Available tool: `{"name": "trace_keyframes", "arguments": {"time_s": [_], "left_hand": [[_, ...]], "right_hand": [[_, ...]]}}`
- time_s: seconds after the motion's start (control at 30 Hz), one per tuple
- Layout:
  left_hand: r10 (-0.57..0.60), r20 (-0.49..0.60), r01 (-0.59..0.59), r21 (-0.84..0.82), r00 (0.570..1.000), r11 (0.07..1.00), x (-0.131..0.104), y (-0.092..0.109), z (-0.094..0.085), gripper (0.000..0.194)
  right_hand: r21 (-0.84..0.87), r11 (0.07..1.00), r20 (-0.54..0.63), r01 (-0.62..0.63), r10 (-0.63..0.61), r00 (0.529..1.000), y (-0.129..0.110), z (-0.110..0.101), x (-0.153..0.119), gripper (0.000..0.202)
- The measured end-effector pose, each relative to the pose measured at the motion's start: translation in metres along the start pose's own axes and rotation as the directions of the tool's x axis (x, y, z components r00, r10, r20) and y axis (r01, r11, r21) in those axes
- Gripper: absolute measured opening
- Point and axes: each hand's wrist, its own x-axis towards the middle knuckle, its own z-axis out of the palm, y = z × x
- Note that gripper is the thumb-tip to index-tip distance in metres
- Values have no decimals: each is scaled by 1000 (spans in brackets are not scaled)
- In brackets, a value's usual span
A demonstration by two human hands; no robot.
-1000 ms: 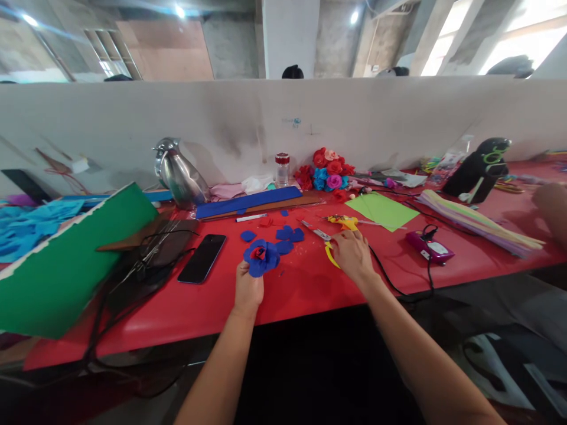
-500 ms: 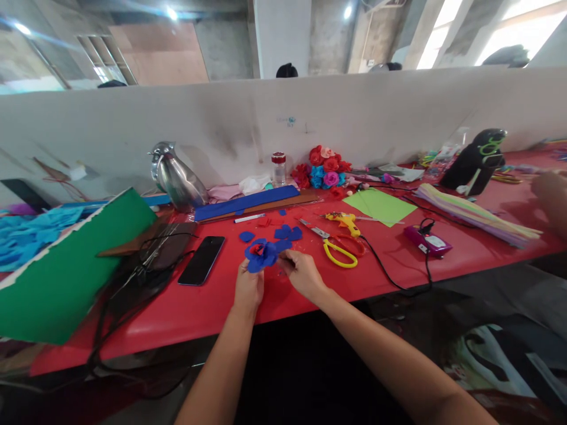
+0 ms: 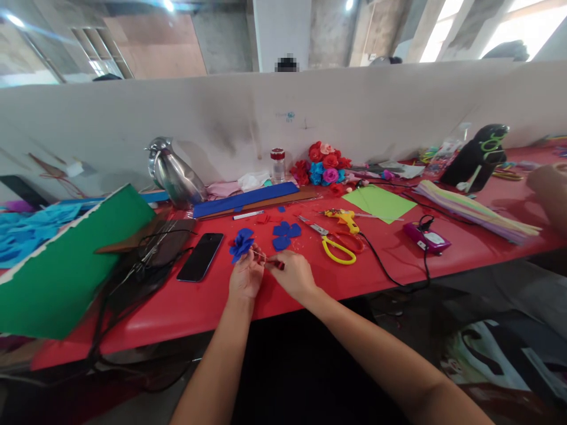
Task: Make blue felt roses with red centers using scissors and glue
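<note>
A blue paper flower (image 3: 241, 245) is tilted to the left on a thin stem, and my left hand (image 3: 247, 276) is closed on it just below the bloom. My right hand (image 3: 293, 274) is pinched at the stem's other end, close beside the left. Just beyond the hands, several loose blue petals (image 3: 287, 230) lie on the red table (image 3: 186, 310). Scissors (image 3: 339, 248) with yellow and red handles rest to the right, near a yellow glue gun (image 3: 343, 219).
At the left are a black phone (image 3: 201, 257) and a green board (image 3: 84, 265). A metal jug (image 3: 175, 174), blue strips (image 3: 248, 199), a jar (image 3: 278, 165) and a paper bouquet (image 3: 326, 168) stand or lie behind. Another person's arm (image 3: 549, 192) shows at far right.
The flower has swung left and tipped over, showing its stem. My right hand has moved slightly left, and a blue petal near its fingertips now lies on the table with the others.
</note>
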Motion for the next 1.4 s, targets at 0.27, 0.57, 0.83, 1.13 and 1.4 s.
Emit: {"name": "trace_keyframes", "arguments": {"time_s": [0.27,0.57,0.83,1.13,1.4], "left_hand": [[-57,60,54,50,997,997,3,0,-8,11],[-26,33,28,-80,999,996,3,-1,-7,18],[-4,32,8,-123,999,992,1,-1,-4,18],[-56,28,59,-83,998,995,2,-1,-4,16],[-69,123,71,-16,990,997,4,-3,-7,17]], "right_hand": [[-185,978,-55,-97,88,995,-22,18,5,27],[323,940,-282,110,-15,959,0,11,6,24],[401,902,-451,161,41,892,15,-47,-1,20],[282,943,-392,177,-55,918,6,-56,0,17],[149,972,-16,180,-179,984,-10,-1,22,14]]}}
